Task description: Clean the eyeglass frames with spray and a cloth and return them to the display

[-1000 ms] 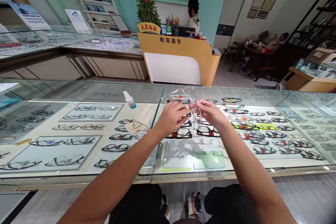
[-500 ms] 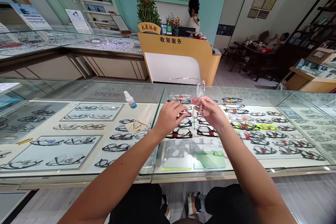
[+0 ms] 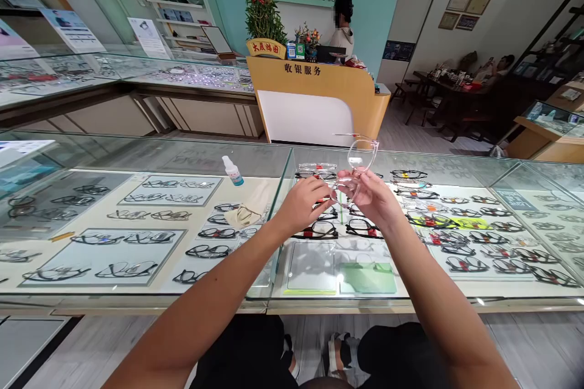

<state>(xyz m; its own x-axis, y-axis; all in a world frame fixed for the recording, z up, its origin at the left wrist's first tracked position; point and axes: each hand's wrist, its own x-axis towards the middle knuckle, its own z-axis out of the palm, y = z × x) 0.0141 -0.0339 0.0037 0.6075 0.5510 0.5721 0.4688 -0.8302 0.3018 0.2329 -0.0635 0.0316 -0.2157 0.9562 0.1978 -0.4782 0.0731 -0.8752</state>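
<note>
Both my hands are raised over the glass display counter (image 3: pixel 137 158) and meet at a pair of clear-framed glasses (image 3: pixel 360 158). My right hand (image 3: pixel 376 197) pinches the frame from below, with one lens sticking up above my fingers. My left hand (image 3: pixel 303 203) has its fingers closed on the lower part of the same frame. Under the glass lie rows of dark and coloured spectacle frames (image 3: pixel 319 231). A small white dropper bottle (image 3: pixel 232 171) and a beige cleaning cloth (image 3: pixel 249 213) rest on the glass to the left of my hands.
A yellow cashier desk (image 3: pixel 319 103) stands beyond the counter with a person (image 3: pixel 343 27) behind it and a potted plant (image 3: pixel 260 12) on it. More glass showcases (image 3: pixel 114 73) run at the back left. Dark tables and chairs (image 3: pixel 447 97) fill the right.
The glasses were turned in my hands from lying flat to standing on end, one lens now raised. The view has shifted slightly to the left.
</note>
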